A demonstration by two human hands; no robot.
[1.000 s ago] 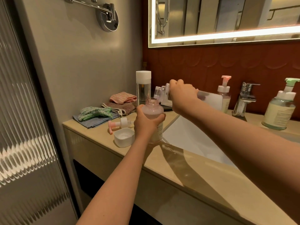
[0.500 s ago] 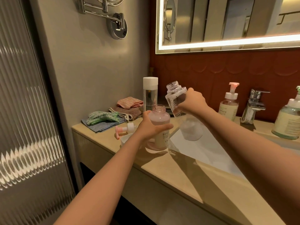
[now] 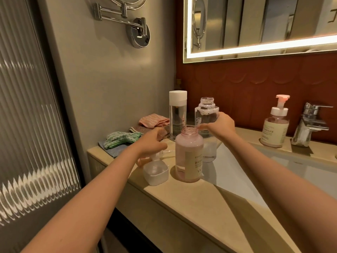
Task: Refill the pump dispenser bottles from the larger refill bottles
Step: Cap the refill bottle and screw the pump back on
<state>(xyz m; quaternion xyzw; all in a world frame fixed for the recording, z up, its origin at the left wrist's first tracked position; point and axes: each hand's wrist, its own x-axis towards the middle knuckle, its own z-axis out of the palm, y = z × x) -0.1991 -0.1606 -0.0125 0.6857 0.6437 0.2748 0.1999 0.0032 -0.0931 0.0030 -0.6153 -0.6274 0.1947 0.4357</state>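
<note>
The left hand (image 3: 152, 141) hovers, fingers loose and empty, over the pink-and-white pump head (image 3: 144, 160). Beside it the uncapped pink plastic dispenser bottle (image 3: 188, 152) stands on the beige stone counter (image 3: 182, 198). The right hand (image 3: 221, 125) grips the upright clear refill bottle (image 3: 206, 108) just behind.

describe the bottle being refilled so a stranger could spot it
Start at the white sink under the lit mirror. On the beige counter by its left rim stand two open-necked bottles. It is the nearer one: pink bottle with a cream label, not the clear bottle the right hand grips behind it.
</note>
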